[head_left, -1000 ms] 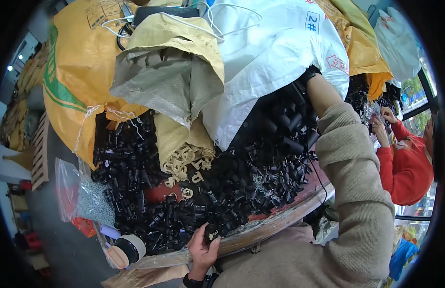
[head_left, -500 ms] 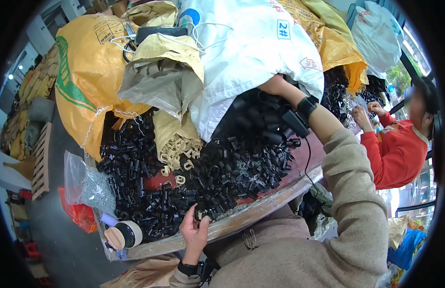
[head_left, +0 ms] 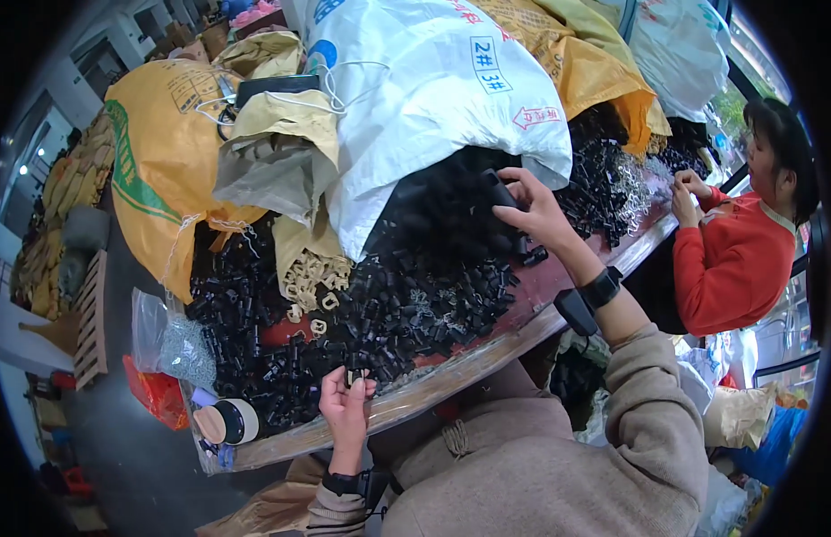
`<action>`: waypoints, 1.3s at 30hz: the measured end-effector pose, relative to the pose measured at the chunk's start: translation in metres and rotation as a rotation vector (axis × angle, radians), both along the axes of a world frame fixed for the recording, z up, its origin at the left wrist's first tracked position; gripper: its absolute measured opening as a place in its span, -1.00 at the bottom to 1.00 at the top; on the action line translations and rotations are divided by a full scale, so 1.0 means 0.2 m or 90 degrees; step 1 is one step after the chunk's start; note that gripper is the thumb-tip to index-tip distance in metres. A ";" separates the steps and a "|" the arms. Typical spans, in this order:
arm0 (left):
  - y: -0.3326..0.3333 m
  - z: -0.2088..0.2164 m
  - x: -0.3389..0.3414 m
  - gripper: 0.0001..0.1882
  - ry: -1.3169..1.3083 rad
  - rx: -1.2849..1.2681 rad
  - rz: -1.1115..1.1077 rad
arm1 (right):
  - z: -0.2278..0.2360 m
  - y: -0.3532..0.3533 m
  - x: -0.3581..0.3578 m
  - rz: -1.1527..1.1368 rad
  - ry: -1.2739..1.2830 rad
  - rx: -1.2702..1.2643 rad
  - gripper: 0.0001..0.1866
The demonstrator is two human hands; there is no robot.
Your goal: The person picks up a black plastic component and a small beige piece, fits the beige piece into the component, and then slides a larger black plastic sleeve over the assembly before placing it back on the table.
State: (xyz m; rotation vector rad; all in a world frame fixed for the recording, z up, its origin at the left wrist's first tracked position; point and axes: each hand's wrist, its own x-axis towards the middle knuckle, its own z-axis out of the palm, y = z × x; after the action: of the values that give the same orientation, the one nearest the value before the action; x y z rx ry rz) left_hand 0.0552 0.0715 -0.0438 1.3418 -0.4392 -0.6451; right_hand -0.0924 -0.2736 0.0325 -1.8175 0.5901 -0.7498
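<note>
My right hand (head_left: 543, 215) is raised at the mouth of the big white woven sack (head_left: 433, 107). Its thumb and fingers grip a black plastic tube-shaped part (head_left: 500, 190). Black parts (head_left: 433, 210) spill from that sack, blurred by motion. Near the table's front edge, my left hand (head_left: 346, 413) pinches a small cream plastic piece (head_left: 358, 376), with something dark beside it. More cream pieces (head_left: 310, 279) lie at the opening of a small beige sack (head_left: 295, 243). A heap of small black parts (head_left: 393, 304) spreads between my hands and the sacks.
Wood edging (head_left: 380, 421) borders the red tabletop (head_left: 534, 309). At left stand a lidded jar (head_left: 241, 421), a clear bag of small metal pieces (head_left: 184, 351) and a yellow sack (head_left: 151, 152). A co-worker in a red top (head_left: 736, 259) works at the right.
My right hand has come out of the white sack and now shows a black part in its grip. My left hand stays near the table edge with the small piece. The view has shifted slightly.
</note>
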 end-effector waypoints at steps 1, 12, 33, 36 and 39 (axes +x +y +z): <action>-0.03 0.03 -0.01 -0.70 0.011 0.000 -0.008 | -0.01 0.01 -0.04 -0.002 0.002 0.007 -0.48; -0.35 0.32 -0.15 -0.67 0.242 0.055 -0.310 | 0.02 0.46 -0.17 0.378 0.064 -0.110 -0.55; -0.28 0.26 -0.15 -0.65 0.348 0.149 -0.420 | -0.08 0.62 -0.12 0.499 0.149 0.028 -0.56; -0.26 0.27 -0.14 -0.65 0.359 0.159 -0.403 | -0.10 0.66 -0.12 0.489 0.154 0.058 -0.55; -0.26 0.25 -0.13 -0.60 0.365 0.176 -0.414 | -0.12 0.69 -0.13 0.477 0.173 0.073 -0.53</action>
State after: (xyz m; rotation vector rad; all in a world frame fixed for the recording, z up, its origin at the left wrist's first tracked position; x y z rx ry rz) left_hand 0.0290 0.0201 0.0058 1.1884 -0.3160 -1.6276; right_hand -0.1176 -0.1347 0.0090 -1.8518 0.0835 0.0347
